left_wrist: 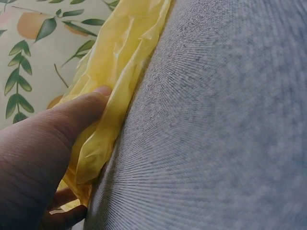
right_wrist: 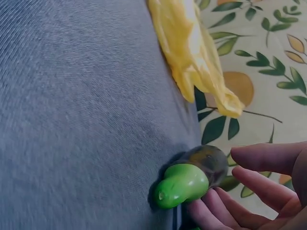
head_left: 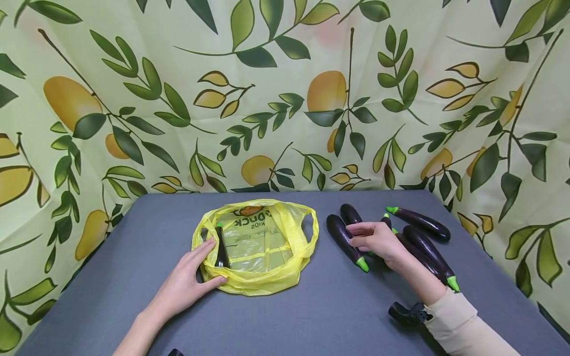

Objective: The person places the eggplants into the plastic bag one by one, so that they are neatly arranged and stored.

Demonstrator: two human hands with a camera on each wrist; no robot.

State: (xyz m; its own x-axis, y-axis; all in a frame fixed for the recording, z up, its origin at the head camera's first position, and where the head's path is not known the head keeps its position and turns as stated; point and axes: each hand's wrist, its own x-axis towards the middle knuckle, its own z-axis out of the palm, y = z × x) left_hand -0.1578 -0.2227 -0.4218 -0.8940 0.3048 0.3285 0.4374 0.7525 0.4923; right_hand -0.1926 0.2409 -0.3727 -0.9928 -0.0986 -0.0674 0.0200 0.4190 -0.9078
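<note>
A yellow plastic bag (head_left: pixel 271 283) lies with its mouth spread, and a dark eggplant (head_left: pixel 221 252) shows inside along its left wall. My left hand (head_left: pixel 189 284) holds the bag's front left rim, fingers over the left edge and thumb at the front; the left wrist view shows the thumb against the yellow film. My right hand (head_left: pixel 378 242) hovers over the eggplants to the right, fingers loosely bent. The closest eggplant (head_left: pixel 340 237) points its green stem toward me. In the right wrist view, parted fingers flank a green-stemmed eggplant (right_wrist: pixel 182 184).
Several more eggplants lie around my right hand, including one at the back (head_left: pixel 420 222) and one at the right (head_left: pixel 429 252). A grey cloth-covered table (head_left: pixel 285 321) lies beneath everything. A leaf-and-fruit patterned curtain (head_left: pixel 285 118) stands behind and at both sides.
</note>
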